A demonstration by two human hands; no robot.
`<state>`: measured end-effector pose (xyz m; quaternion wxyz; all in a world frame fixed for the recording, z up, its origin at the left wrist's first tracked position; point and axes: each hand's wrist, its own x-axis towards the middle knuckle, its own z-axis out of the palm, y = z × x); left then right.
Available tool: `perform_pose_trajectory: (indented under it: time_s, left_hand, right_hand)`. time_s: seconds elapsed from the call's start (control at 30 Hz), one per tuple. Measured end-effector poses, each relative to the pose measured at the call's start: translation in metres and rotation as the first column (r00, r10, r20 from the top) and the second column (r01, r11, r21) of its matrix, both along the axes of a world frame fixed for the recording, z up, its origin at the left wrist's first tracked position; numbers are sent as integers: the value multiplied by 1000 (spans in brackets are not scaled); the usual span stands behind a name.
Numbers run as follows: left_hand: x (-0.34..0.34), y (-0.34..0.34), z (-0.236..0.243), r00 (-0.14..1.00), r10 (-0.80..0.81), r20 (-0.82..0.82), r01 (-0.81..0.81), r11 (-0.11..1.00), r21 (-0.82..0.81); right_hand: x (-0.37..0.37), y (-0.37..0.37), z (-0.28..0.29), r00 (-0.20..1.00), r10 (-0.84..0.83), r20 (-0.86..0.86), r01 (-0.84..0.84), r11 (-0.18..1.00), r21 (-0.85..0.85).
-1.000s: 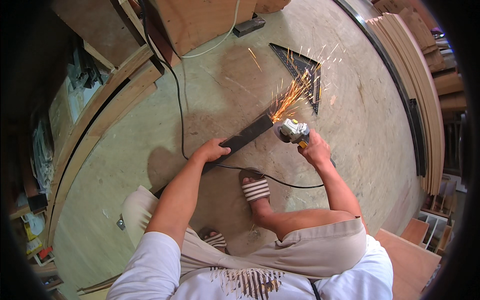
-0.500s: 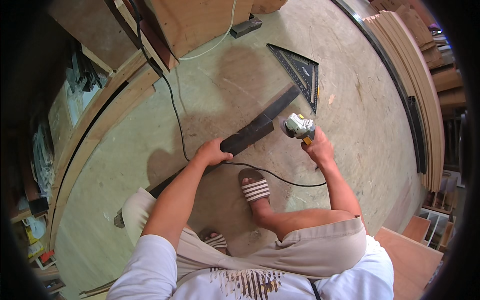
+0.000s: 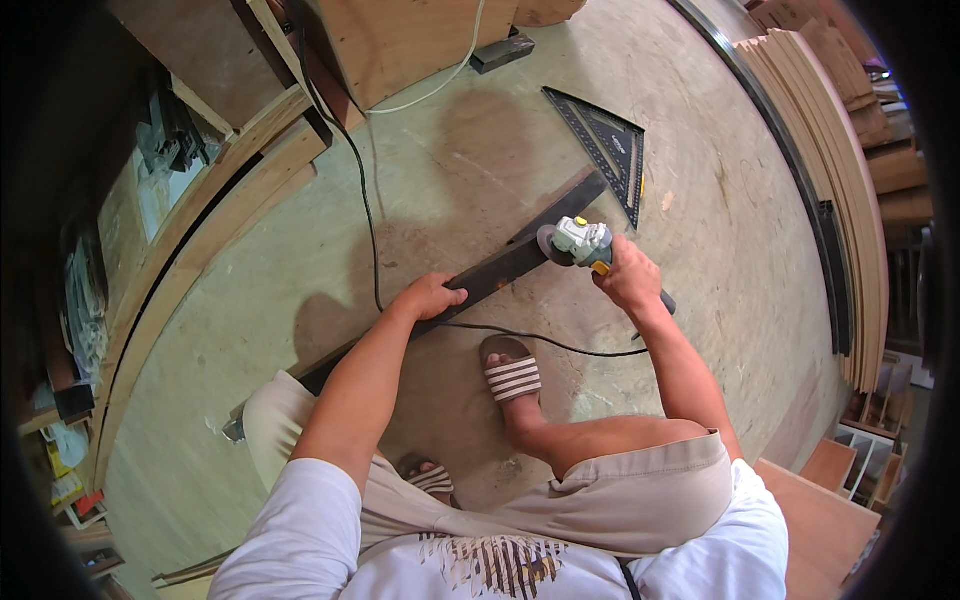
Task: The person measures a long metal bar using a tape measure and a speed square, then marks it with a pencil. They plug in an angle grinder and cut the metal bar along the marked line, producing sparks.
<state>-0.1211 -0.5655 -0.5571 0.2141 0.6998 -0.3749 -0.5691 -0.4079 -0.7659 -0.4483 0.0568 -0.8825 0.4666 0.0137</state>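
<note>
My left hand [image 3: 432, 297] is closed around a long black bar [image 3: 493, 280] that slants from beside my left knee toward the far right. My right hand [image 3: 632, 275] grips a corded angle grinder [image 3: 582, 240], grey-white with yellow parts. Its disc stands at the far end of the held bar; whether it touches the metal I cannot tell. Under and beyond that end, another dark bar [image 3: 575, 200] lies on the floor. A black triangular speed square [image 3: 605, 150] rests flat just past it.
A black cord [image 3: 362, 200] runs down from the upper left and across beneath the held bar toward the grinder. Wooden boards [image 3: 225, 230] line the left side; stacked panels [image 3: 820, 190] stand at the right. A short dark block [image 3: 502, 53] lies by the wooden box [image 3: 400, 50].
The grinder has moved left, bringing its disc to the held bar's end. The held bar has turned about its length, and my left hand has shifted slightly on it.
</note>
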Motion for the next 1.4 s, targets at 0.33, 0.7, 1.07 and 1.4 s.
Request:
perform_pose_trajectory:
  time_s: [0.33, 0.7, 1.07, 1.4]
  left_hand:
    - [5, -5, -4, 999, -21, 40, 22, 1000, -3]
    - [-15, 4, 17, 867, -14, 499, 86, 989, -121]
    - [9, -8, 19, 992, 10, 123, 1, 996, -94]
    - [8, -13, 21, 993, -43, 109, 50, 997, -65]
  right_hand:
    - [-18, 6, -8, 1000, -14, 0, 14, 999, 29]
    - [-48, 20, -13, 993, -75, -93, 80, 995, 56]
    - [-41, 19, 10, 958, -284, -36, 286, 943, 172]
    - [-10, 0, 3, 992, -126, 8, 124, 985, 119]
